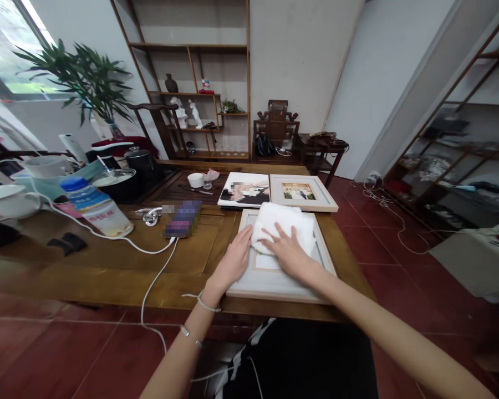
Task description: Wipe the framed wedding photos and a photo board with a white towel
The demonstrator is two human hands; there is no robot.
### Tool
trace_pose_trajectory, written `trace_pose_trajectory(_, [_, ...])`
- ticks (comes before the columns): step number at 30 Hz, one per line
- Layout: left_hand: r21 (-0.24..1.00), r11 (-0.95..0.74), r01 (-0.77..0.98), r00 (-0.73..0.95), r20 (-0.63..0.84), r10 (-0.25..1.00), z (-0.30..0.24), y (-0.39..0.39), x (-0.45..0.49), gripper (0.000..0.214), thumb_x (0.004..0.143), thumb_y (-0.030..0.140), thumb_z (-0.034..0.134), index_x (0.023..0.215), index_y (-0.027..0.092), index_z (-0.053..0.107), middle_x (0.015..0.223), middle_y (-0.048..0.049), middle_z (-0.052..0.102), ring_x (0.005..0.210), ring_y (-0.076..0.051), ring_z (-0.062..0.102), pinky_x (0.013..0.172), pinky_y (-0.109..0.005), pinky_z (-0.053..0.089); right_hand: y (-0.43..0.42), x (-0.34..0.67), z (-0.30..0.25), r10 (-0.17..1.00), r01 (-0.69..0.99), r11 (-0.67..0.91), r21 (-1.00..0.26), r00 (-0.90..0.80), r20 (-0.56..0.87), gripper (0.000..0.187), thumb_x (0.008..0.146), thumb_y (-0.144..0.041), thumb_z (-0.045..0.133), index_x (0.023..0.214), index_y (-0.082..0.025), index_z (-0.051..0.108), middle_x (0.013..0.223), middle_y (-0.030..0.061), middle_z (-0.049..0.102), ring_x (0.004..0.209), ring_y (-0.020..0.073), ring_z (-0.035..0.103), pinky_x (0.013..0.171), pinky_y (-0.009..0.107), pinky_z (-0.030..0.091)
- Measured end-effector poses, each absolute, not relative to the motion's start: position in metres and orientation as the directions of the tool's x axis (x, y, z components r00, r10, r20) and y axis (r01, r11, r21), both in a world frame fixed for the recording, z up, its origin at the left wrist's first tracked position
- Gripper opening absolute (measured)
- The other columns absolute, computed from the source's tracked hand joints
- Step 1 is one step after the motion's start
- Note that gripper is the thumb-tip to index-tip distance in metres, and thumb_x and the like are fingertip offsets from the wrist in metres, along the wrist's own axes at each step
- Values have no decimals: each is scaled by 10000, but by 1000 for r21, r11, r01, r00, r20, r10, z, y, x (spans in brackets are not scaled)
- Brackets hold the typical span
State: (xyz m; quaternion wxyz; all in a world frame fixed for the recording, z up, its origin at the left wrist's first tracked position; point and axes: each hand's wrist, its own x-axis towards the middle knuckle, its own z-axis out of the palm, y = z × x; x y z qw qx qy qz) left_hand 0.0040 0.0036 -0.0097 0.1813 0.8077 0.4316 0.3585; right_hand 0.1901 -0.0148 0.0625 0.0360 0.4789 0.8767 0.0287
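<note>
White folded cloth (283, 226) lies on the glass of a pale wooden picture frame (274, 277) at the near edge of the brown wooden table (108, 266). Right hand (289, 252) presses flat on the cloth, fingers spread and pointing to eleven o'clock, gripping nothing. Left hand (233, 260) rests at the frame's nine o'clock edge, fingers extended, tips touching the cloth's side. At ten o'clock, a clear plastic bottle (97, 208) holds whitish liquid; a dark pot (116, 183) beyond holds something pale.
</note>
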Motion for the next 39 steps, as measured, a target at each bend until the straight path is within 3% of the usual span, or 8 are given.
trace_pose_trajectory(8, [641, -516, 568, 392, 341, 854, -2, -1, 5, 463, 1007, 335, 259, 1433, 183, 361, 1510, -92, 355, 1395, -206, 329, 1157, -426, 272, -103, 210, 75, 715, 726, 677, -120, -688, -124, 795, 630, 62, 390, 1344, -276, 482, 1524, -17, 324, 1419, 336, 150, 1066, 690, 176])
trace_pose_trajectory(15, [678, -520, 519, 404, 342, 848, 9, -9, 5, 517, 1005, 418, 263, 1476, 205, 281, 1554, -54, 261, 1432, -193, 237, 1181, -404, 212, -47, 193, 62, 836, 837, 547, 31, -544, -65, 737, 707, 61, 386, 1396, -195, 431, 1546, 67, 263, 1407, 393, 147, 1022, 729, 202])
trace_pose_trajectory(22, [694, -551, 463, 353, 426, 833, 10, -8, 3, 544, 1008, 405, 207, 1479, 140, 270, 1551, -89, 259, 1433, -170, 233, 1190, -363, 187, -56, 177, 80, 700, 717, 696, -45, -691, -177, 656, 716, 46, 422, 1294, -239, 544, 1518, 50, 333, 1406, 359, 191, 1005, 736, 221])
trace_pose_trajectory(26, [663, -542, 516, 399, 373, 837, 8, -7, 5, 501, 1006, 389, 257, 1421, 144, 394, 1479, -99, 405, 1383, -187, 354, 1167, -386, 266, -67, 209, 94, 700, 734, 662, -148, -677, -227, 720, 704, 66, 378, 1318, -282, 521, 1382, 91, 527, 1389, 286, 278, 1028, 613, 299])
trace_pose_trajectory(29, [592, -559, 580, 438, 353, 827, 4, -5, 6, 445, 987, 366, 361, 1379, 179, 457, 1444, -99, 458, 1360, -226, 394, 1129, -436, 328, -43, 223, 97, 828, 834, 549, -59, -552, -98, 741, 714, 68, 343, 1378, -241, 460, 1318, 148, 570, 1355, 290, 346, 997, 535, 362])
trace_pose_trajectory(32, [544, -584, 603, 460, 361, 811, 1, -2, 7, 405, 975, 311, 400, 1348, 181, 488, 1432, -110, 470, 1357, -240, 397, 1106, -448, 353, -9, 211, 90, 866, 867, 497, 25, -498, 52, 734, 724, 62, 358, 1427, -152, 373, 1372, 200, 500, 1391, 318, 255, 1021, 546, 311])
trace_pose_trajectory(35, [541, -586, 603, 464, 361, 809, 2, -2, 7, 361, 970, 262, 406, 1305, 186, 518, 1373, -118, 528, 1308, -246, 457, 1071, -453, 391, 16, 187, 77, 822, 824, 566, 36, -567, 50, 719, 745, 52, 384, 1420, -196, 380, 1389, 130, 502, 1424, 245, 175, 1101, 505, 181])
trace_pose_trajectory(39, [559, -589, 584, 457, 373, 808, 3, -1, 6, 335, 964, 230, 406, 1270, 216, 543, 1326, -106, 564, 1263, -246, 500, 1041, -450, 421, 21, 180, 63, 794, 794, 606, 50, -607, 19, 680, 771, 36, 384, 1400, -221, 410, 1353, 108, 541, 1385, 214, 287, 1097, 458, 197])
